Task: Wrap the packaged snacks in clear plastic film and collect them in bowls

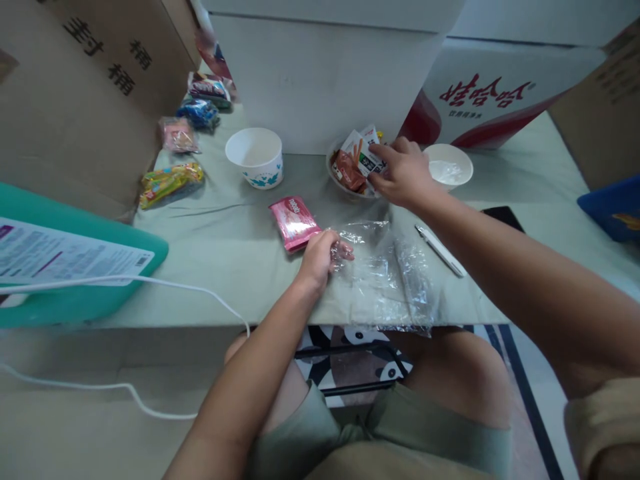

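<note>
Your left hand [320, 257] pinches the clear bag [386, 270], spread toward that hand's 3 o'clock: likely light, limp, slippery, so grip a gathered edge. In the bowl [351, 194] at its 1 o'clock, a white packet [361, 154], probably light, slick, best edge-gripped, sits under your right hand [404, 171]; can't tell if those fingers pinch.

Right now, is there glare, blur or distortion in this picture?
Head view: bright glints on the clear plastic and pink packet; head view: the green jug has small print too soft to read; head view: the edges look stretched.
</note>
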Demonstrator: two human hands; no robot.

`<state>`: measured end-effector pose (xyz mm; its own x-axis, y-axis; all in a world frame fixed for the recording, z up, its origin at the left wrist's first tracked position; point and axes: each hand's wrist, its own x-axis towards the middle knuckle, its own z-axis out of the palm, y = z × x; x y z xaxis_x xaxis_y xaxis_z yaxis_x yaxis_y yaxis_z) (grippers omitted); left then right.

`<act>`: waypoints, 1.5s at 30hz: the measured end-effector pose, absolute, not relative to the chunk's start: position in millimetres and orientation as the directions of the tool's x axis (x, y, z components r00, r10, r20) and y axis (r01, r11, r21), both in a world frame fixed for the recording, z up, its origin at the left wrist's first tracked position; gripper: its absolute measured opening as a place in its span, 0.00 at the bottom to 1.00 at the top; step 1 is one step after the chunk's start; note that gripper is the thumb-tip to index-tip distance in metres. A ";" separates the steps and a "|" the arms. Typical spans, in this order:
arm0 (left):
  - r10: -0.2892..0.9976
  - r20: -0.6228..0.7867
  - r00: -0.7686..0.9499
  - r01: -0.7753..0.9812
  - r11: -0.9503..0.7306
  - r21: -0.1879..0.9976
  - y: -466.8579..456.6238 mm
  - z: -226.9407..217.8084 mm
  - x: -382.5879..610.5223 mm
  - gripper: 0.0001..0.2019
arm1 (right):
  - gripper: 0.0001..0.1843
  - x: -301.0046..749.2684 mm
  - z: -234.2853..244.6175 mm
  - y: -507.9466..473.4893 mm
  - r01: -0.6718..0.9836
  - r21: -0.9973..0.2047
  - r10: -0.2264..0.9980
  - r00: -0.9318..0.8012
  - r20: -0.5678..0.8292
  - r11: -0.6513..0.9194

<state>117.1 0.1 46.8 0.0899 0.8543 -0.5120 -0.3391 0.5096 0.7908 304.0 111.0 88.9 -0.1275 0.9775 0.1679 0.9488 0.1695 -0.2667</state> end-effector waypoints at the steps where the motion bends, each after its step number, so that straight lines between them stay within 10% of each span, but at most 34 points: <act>1: 0.854 -0.512 0.091 -0.339 0.510 0.791 0.2 46.9 117.3 0.06 | 0.30 299.3 90.5 112.0 0.959 -0.240 0.981 -0.115 0.157 0.151; 9: 0.853 -0.514 0.095 -0.323 0.515 0.794 2.6 45.2 119.0 0.08 | 0.15 282.0 98.0 112.0 0.951 -0.244 0.962 -0.131 0.238 0.189; 17: 0.945 -0.302 0.129 -0.091 0.314 0.945 3.8 30.5 106.9 0.14 | 0.12 322.8 88.2 -10.8 0.771 -0.582 0.841 0.116 0.529 0.260; 25: 0.995 -0.100 0.011 0.080 0.099 0.992 1.9 29.1 91.0 0.11 | 0.15 325.3 20.4 -87.9 0.683 -0.570 0.885 -0.416 0.210 0.457; 33: 0.945 0.221 -0.241 0.237 -0.164 0.958 -14.4 37.8 70.6 0.14 | 0.16 358.1 12.7 -85.4 0.739 -0.559 0.914 -0.396 0.089 0.375; 36: 0.898 0.433 0.075 0.361 -0.429 0.828 -27.7 48.7 68.4 0.15 | 0.17 365.0 12.1 -85.0 0.740 -0.579 0.927 -0.367 0.078 0.341; 40: 0.660 0.007 0.751 0.443 -0.513 0.735 -56.3 65.4 77.3 0.29 | 0.19 370.1 12.0 -80.3 0.734 -0.594 0.926 -0.375 0.051 0.330; 45: 0.600 -0.082 0.796 0.555 -0.668 0.496 -68.2 53.6 83.2 0.24 | 0.23 376.0 15.6 -72.2 0.718 -0.642 0.955 -0.286 0.080 0.268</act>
<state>83.2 -68.2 53.6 0.7956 0.6002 -0.0825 0.5552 -0.6677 0.4960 376.0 -72.2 15.6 -0.2856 0.9550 0.0799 0.7182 0.2685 -0.6420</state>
